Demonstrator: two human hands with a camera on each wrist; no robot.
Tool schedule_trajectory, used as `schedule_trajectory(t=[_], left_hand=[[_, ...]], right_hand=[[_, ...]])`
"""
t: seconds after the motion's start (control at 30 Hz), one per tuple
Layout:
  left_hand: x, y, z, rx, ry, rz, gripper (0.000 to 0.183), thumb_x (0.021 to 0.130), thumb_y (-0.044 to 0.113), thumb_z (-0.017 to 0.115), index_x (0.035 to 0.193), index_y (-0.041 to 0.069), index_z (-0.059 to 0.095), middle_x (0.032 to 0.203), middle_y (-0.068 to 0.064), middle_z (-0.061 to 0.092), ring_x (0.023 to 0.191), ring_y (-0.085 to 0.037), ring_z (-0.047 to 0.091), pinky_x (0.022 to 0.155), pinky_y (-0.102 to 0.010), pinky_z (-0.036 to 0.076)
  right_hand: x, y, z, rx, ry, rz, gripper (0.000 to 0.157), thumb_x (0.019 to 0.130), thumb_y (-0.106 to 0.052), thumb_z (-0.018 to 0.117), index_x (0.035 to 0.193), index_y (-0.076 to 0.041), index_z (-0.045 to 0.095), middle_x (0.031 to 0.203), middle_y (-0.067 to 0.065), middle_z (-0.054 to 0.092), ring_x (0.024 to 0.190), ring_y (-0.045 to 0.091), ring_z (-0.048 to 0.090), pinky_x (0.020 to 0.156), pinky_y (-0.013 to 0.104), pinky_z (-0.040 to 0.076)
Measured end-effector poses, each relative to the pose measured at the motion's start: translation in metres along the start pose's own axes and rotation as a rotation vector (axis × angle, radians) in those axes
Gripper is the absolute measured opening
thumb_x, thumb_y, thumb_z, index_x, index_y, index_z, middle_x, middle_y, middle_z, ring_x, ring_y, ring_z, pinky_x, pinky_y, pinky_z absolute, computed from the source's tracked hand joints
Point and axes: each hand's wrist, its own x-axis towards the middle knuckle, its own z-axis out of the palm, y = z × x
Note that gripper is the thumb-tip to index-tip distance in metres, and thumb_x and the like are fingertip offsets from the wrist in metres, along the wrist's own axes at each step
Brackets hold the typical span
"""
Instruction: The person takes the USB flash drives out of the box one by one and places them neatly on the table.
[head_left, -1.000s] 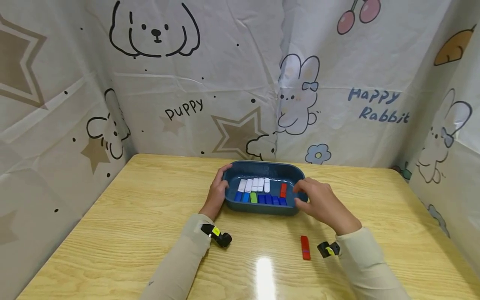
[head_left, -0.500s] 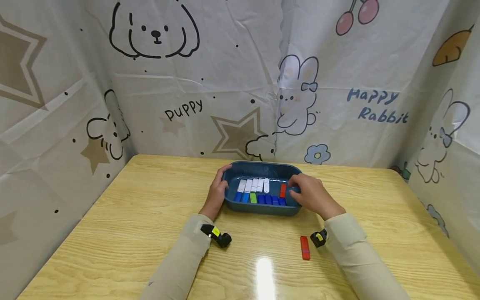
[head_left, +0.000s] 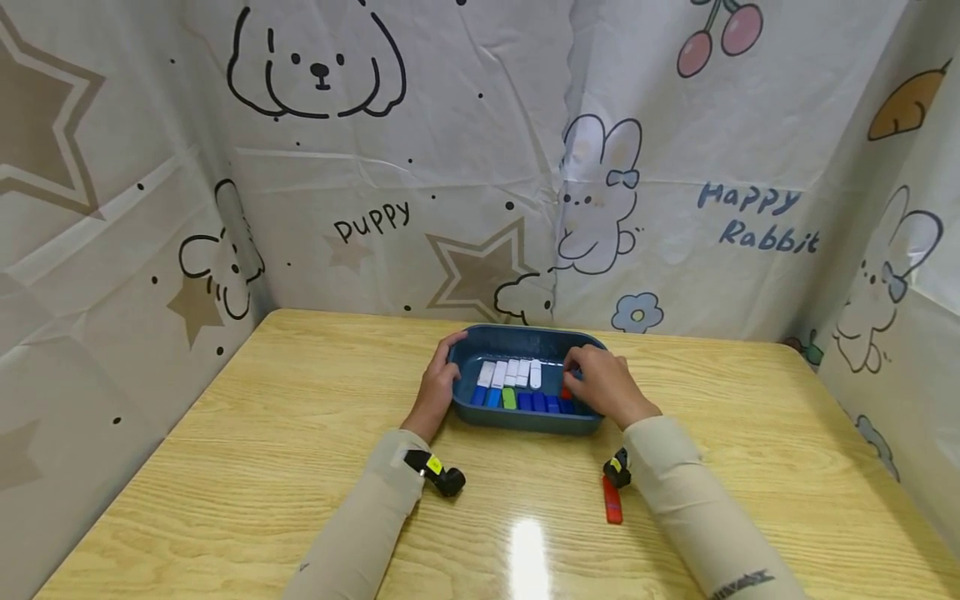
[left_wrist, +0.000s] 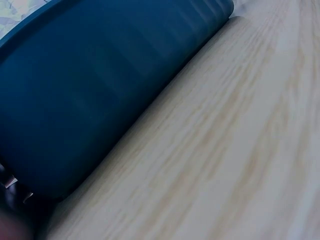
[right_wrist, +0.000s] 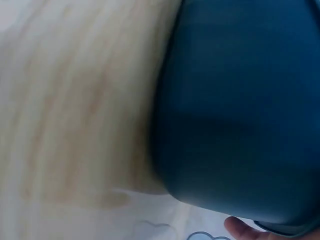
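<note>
My left hand [head_left: 435, 385] grips the left end of a dark blue oval tub [head_left: 525, 423], thumb over its rim. My right hand [head_left: 606, 382] reaches over the right end, thumb and fingers pinching a red stick [head_left: 566, 392], shaped like a USB flash drive; its upper part is hidden by the fingers. Inside, a row of white sticks [head_left: 498, 375] lies behind blue sticks [head_left: 539, 402] and one green stick [head_left: 509, 398]. Both wrist views show the tub's outer wall [left_wrist: 95, 95], and the right one a fingertip at its rim.
Another red stick [head_left: 612, 502] with a purple band lies on the wooden table [head_left: 300, 450] in front, partly under the right wrist camera [head_left: 617, 469]. A printed curtain [head_left: 390, 167] stands behind the table.
My right hand has moved left from the tub's right wall onto the red stick inside, its fingers closing in. The left hand stays on the tub. The head view has shifted slightly.
</note>
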Motion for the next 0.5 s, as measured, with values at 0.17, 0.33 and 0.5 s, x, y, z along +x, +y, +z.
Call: schedule_trajectory(t=[0.17,0.33,0.5], left_hand=[[0.0005,-0.0058,0.0014,0.014,0.017,0.012,0.061,0.084,0.003,0.036,0.142,0.02,0.044,0.153,0.0,0.034,0.142,-0.021,0.025,0.113,-0.049,0.018],[0.0002,-0.0067,0.0018,0.019,0.027,0.012,0.06,0.084,0.005,0.035,0.141,0.021,0.044,0.152,0.001,0.035,0.142,-0.021,0.025,0.113,-0.05,0.017],[-0.0001,-0.0055,0.0026,0.015,0.018,0.011,0.06,0.084,0.005,0.034,0.142,0.019,0.043,0.153,0.0,0.034,0.142,-0.022,0.023,0.114,-0.05,0.015]], right_hand=[[0.0011,-0.0008,0.0047,-0.042,-0.012,0.014,0.017,0.087,-0.019,0.068,0.101,-0.01,0.068,0.1,0.008,0.065,0.093,0.026,0.06,0.081,0.05,0.038],[0.0015,-0.0014,0.0057,-0.115,-0.053,0.012,0.027,0.085,-0.024,0.071,0.108,-0.011,0.068,0.106,0.01,0.064,0.097,0.029,0.058,0.081,0.051,0.039],[0.0011,-0.0015,0.0046,-0.147,-0.08,0.017,0.035,0.082,-0.027,0.074,0.113,-0.011,0.067,0.112,0.011,0.063,0.103,0.032,0.057,0.084,0.054,0.039]])
